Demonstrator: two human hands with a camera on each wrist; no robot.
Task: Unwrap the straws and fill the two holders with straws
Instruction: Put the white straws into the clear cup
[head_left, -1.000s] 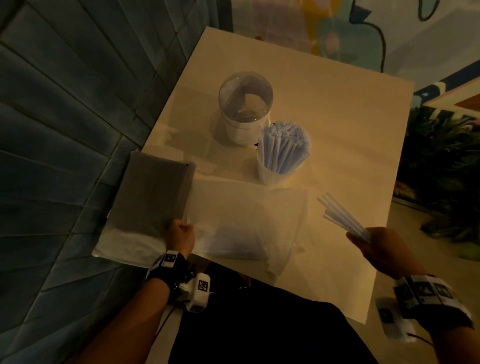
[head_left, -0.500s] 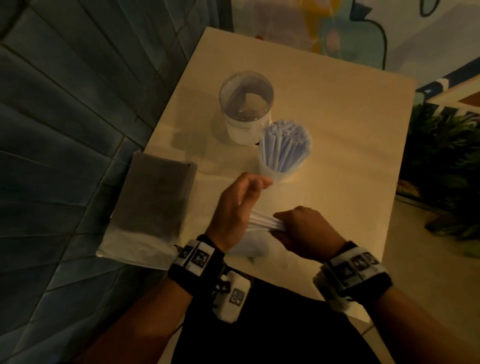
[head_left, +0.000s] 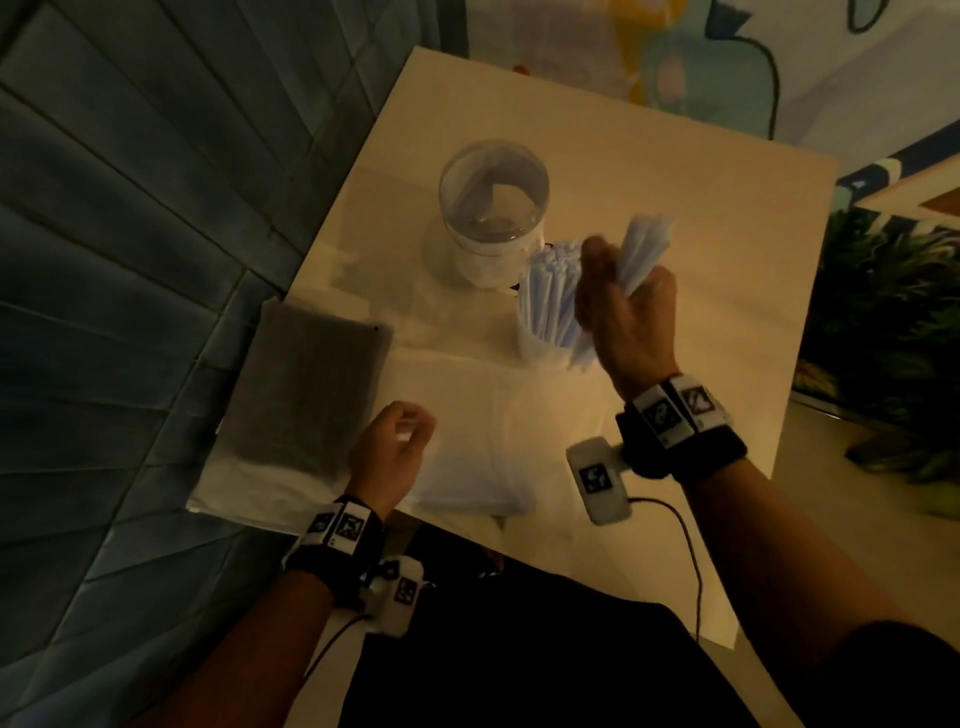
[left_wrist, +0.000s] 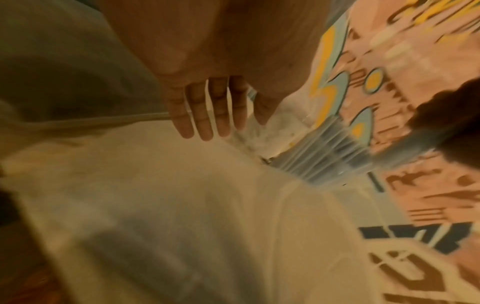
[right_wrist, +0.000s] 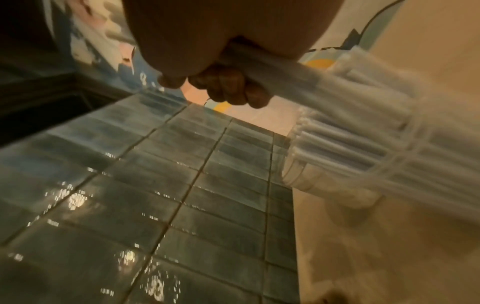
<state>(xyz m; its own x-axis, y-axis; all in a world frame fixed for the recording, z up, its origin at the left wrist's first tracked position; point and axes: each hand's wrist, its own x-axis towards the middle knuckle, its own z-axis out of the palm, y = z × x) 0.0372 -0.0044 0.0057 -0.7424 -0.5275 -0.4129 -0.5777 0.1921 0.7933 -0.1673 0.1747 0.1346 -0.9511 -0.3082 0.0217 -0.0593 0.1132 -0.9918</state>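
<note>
1. On the smooth pale table, two round holders stand just beside each other near the tiled wall.
2. Farther from the person, the clear cylindrical holder has glossy transparent walls and a whitish base; no straws show inside it.
3. Nearer, the second holder is packed with thin white straws standing upright, their round open ends forming a dense cluster.
4. Raised above and just right of that packed holder, the right hand is clenched around a bundle of straws, which fans upward out of the fist; the bundle is blurred. In the right wrist view the curled fingers wrap the tube-shaped bundle.
5. Lower down, the left hand hovers over crinkled translucent plastic wrap spread flat on the table's near part; its fingers are loosely relaxed and hold nothing.
6. Left of the wrap lies a flat grey rectangular pad with rounded corners, resting on another translucent sheet.
</note>
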